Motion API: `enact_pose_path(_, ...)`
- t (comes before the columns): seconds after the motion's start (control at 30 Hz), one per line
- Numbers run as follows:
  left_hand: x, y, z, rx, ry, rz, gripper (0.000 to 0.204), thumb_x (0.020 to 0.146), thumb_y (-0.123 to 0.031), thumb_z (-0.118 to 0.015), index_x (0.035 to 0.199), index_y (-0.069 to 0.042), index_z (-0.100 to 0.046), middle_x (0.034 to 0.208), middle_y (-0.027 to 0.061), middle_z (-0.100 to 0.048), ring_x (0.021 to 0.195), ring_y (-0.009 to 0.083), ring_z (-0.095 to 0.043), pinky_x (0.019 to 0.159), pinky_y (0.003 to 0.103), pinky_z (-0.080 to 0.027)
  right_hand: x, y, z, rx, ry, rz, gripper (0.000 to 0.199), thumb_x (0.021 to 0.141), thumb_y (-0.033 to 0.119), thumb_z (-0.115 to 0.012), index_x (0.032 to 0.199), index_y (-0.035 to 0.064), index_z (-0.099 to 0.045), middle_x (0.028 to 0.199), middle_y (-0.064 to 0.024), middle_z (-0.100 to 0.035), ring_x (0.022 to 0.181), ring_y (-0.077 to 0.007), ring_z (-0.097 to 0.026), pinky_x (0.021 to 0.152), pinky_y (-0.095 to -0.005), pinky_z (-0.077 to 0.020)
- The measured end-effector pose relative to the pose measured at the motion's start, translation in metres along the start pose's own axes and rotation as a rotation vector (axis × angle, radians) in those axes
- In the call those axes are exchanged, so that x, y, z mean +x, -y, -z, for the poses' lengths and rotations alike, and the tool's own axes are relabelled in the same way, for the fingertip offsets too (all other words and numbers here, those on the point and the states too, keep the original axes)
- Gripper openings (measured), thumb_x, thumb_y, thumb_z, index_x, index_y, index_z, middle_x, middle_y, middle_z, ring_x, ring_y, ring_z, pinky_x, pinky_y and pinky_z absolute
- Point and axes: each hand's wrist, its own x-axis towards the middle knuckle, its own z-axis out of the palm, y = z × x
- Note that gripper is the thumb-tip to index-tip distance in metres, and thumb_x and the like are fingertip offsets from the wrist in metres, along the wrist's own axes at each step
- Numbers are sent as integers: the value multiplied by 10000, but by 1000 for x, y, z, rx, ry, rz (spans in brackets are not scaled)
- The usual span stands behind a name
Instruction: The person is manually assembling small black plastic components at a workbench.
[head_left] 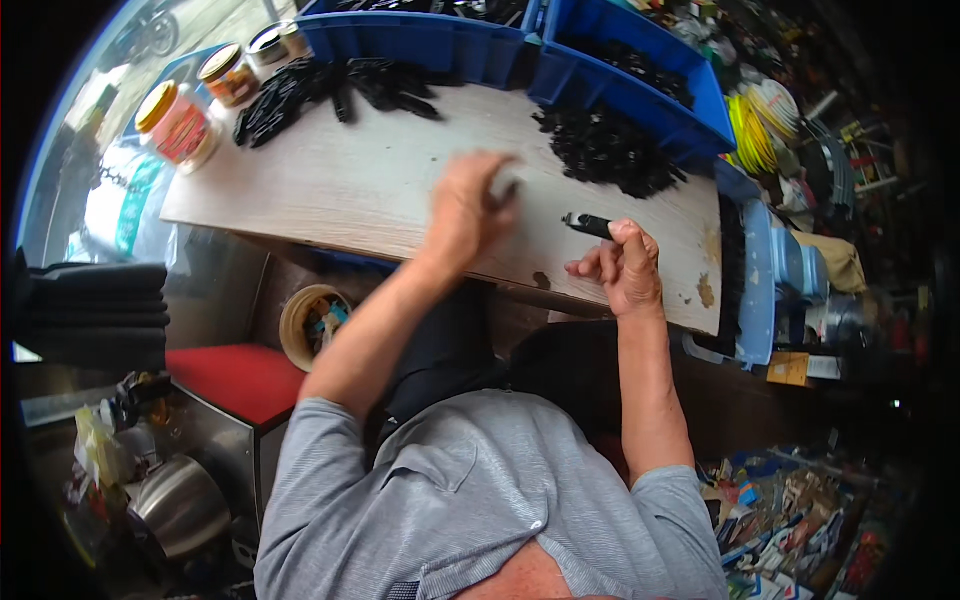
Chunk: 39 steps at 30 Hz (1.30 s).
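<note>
In the head view, the right hand point(632, 268) pinched a slim, elongated black piece point(590, 225) between thumb and fingertip, its other fingers loosely curled below. The piece was held just above the pale wood-grain tabletop point(330, 190), its free end pointing left. The left hand point(470, 205) was blurred over the middle of the table, fingers bent; a dark patch showed beside them, but whether it gripped anything could not be told. Beyond the right hand, a heap of small black parts point(610, 150) lay against a deep blue plastic bin point(640, 115); longer black pieces point(285, 105) were piled farther left, near a pink-bodied, yellow-lidded jar point(178, 128).
</note>
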Motion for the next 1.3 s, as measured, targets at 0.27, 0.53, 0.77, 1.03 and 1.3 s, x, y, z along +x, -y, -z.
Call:
enact_pose_path(0.27,75,104,50,904,34,-276,190,838,-116,-576,1010,-110,-655,1102,79,-648,1119,347,-562,859,440,-487,27,46,109,199,-749,89,414,865,422,-674,1011,53,-556,491,-55,-403,578,-279,-573,691,-587,-584)
enact_pose_path(0.53,72,77,44,704,176,-250,367,805,-23,-646,1162,-93,-595,973,116,-648,947,323,-586,810,431,-491,64,42,147,-86,-703,-49,287,852,248,-728,1040,60,-621,540,-44,-451,519,-233,-591,536,-425,-594)
enact_pose_path(0.77,30,34,37,34,79,110,385,810,-51,-686,1184,-98,-612,937,121,-681,877,324,-636,799,413,-507,100,48,145,-412,-677,-141,265,855,200,-723,1082,78,-659,739,-82,-614,468,-187,-563,429,-339,-521)
enact_pose_path(1.03,5,28,32,541,156,-16,257,772,-111,-703,1028,-126,-687,1040,36,-676,1040,274,-579,893,405,-438,130,52,141,-714,-632,-101,228,843,192,-732,1058,121,-703,774,-56,-624,421,-147,-501,376,-297,-459)
enact_pose_path(1.3,11,26,30,435,32,-72,244,805,-121,-724,1042,-99,-671,1033,66,-677,992,285,-601,857,403,-458,130,49,160,-718,-597,-110,202,852,193,-727,1011,69,-711,677,-78,-626,440,-171,-548,376,-296,-460)
